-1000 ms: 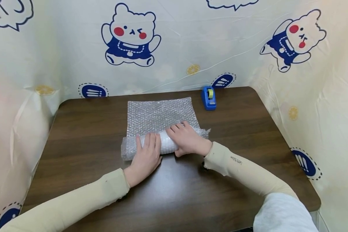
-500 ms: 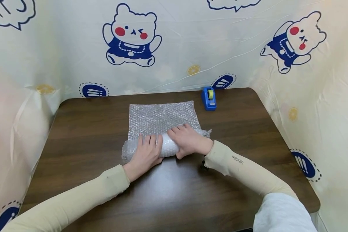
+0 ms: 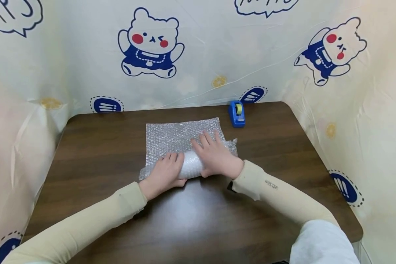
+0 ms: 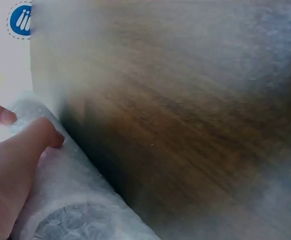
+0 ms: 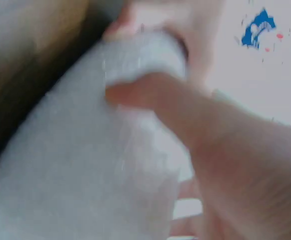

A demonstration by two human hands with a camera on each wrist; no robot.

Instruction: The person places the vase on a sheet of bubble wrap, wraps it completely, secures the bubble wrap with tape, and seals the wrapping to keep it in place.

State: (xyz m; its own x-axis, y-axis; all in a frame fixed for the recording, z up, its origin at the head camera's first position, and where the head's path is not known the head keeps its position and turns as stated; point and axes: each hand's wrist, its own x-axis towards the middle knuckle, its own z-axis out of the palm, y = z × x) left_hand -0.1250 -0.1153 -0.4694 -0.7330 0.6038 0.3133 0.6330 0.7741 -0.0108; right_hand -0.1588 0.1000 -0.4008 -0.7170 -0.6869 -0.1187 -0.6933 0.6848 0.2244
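Note:
A roll of bubble wrap (image 3: 190, 165) lies crosswise at mid-table, its flat unrolled sheet (image 3: 168, 137) stretching away behind it. My left hand (image 3: 166, 169) grips the roll's left part, fingers bent over the top and thumb on the near side. On the right part rests my right hand (image 3: 216, 156), fingers spread and fairly straight toward the sheet. In the left wrist view, a thumb (image 4: 38, 135) presses the wrap, and the roll's end shows bubbled layers inside. The right wrist view is blurred; a thumb (image 5: 145, 92) lies along the roll there. Whatever the roll may contain is hidden.
A blue tape dispenser (image 3: 237, 114) with yellowish tape stands at the table's back edge, right of the sheet. The brown wooden table (image 3: 95, 146) is surrounded by a pale curtain (image 3: 204, 44) printed with cartoon bears.
The left fingers have bent further over the roll. My right hand's fingers have straightened and spread forward across it. The flat sheet's far edge sits slightly nearer, while the camera view has tilted a little.

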